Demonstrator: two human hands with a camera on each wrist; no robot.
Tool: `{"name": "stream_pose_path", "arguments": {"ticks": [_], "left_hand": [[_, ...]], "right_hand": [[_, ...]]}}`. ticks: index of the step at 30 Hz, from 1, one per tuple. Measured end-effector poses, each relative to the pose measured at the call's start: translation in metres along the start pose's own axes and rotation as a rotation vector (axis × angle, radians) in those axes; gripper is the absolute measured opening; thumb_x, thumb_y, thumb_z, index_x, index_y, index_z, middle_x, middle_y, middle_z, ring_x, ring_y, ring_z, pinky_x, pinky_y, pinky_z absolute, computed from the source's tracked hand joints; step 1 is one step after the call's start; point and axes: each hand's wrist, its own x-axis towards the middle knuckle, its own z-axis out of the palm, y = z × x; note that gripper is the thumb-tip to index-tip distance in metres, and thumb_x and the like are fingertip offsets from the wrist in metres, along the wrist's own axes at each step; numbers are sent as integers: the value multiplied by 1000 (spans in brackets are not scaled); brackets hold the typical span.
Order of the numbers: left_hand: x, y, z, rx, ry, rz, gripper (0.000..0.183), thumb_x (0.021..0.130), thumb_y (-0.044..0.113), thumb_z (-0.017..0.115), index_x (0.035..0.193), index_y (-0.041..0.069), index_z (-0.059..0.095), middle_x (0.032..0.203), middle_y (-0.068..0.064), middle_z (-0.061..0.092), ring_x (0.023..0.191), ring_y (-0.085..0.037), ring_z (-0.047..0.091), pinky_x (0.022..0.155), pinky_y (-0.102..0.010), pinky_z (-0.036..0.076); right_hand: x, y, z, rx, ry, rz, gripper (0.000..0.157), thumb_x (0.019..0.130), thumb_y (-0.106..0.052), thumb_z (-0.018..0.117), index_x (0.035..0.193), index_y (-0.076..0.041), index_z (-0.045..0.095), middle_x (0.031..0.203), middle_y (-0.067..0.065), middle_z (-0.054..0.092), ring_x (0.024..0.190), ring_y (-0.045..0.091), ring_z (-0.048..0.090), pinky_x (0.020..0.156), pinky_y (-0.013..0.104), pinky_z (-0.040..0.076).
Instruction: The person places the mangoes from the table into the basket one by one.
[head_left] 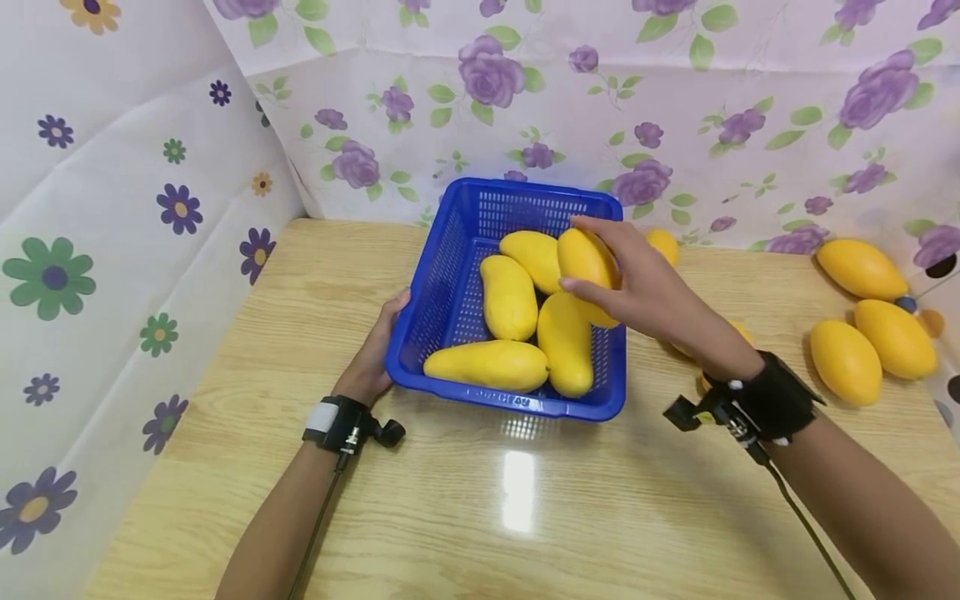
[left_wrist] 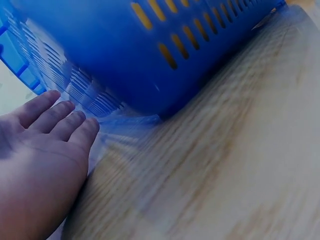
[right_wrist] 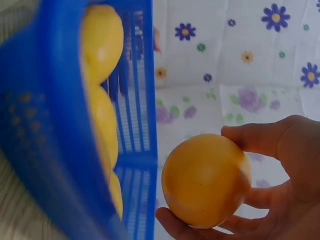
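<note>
My right hand [head_left: 626, 271] holds a yellow mango [head_left: 587, 257] over the right side of a blue plastic basket [head_left: 502, 403]. In the right wrist view the thumb and fingers spread around this mango [right_wrist: 205, 180], which shows end-on beside the basket wall [right_wrist: 50, 115]. Several more mangoes lie inside, among them a long mango [head_left: 486, 367] along the near wall and another mango [head_left: 509, 300] in the middle. My left hand [head_left: 372, 354] is at the basket's left side. In the left wrist view its fairly straight fingers [left_wrist: 60, 117] reach to the slotted wall.
On the wooden table [head_left: 450, 517], right of the basket, lie several mangoes, including one mango [head_left: 846, 362] and a farther mango [head_left: 862, 268]. Another mango [head_left: 663, 246] sits behind my right hand. Flowered cloth [head_left: 487, 108] hangs behind the basket and on the left.
</note>
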Motion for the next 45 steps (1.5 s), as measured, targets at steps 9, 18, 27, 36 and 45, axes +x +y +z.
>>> {"name": "stream_pose_path", "arguments": {"ticks": [9, 18, 27, 36, 45], "left_hand": [[0, -1, 0, 9, 9, -11, 67, 99, 53, 42, 154, 16, 32, 143, -19, 39, 117, -25, 48, 97, -36, 45], [1, -3, 0, 3, -3, -7, 65, 100, 52, 40, 154, 17, 31, 145, -22, 37, 120, -27, 46, 99, -38, 44], [1, -2, -1, 35, -1, -20, 66, 100, 53, 39, 155, 19, 30, 148, -23, 37, 128, -34, 45, 104, -48, 40], [0, -3, -2, 51, 7, -20, 66, 98, 55, 42, 152, 19, 34, 141, -13, 47, 124, -27, 51, 104, -50, 40], [-2, -3, -3, 74, 29, -34, 70, 96, 58, 44, 152, 17, 36, 142, -13, 46, 125, -27, 50, 102, -45, 43]], "right_hand": [[39, -24, 29, 18, -144, 115, 79, 86, -46, 70, 151, -14, 38, 130, 15, 44, 108, 28, 42, 82, 43, 46], [59, -33, 58, 164, -225, 232, 75, 85, -42, 73, 145, -13, 39, 131, 18, 37, 106, 29, 50, 80, 38, 52], [73, -38, 89, 102, -240, 229, 78, 80, -48, 75, 142, -14, 42, 127, 16, 38, 102, 26, 49, 77, 33, 51], [82, -41, 111, 8, -211, 176, 82, 74, -60, 75, 137, -15, 46, 114, 13, 40, 94, 25, 48, 72, 32, 49], [85, -41, 122, -72, -228, 159, 87, 75, -68, 69, 136, -11, 45, 117, 15, 39, 86, 24, 55, 71, 31, 49]]}}
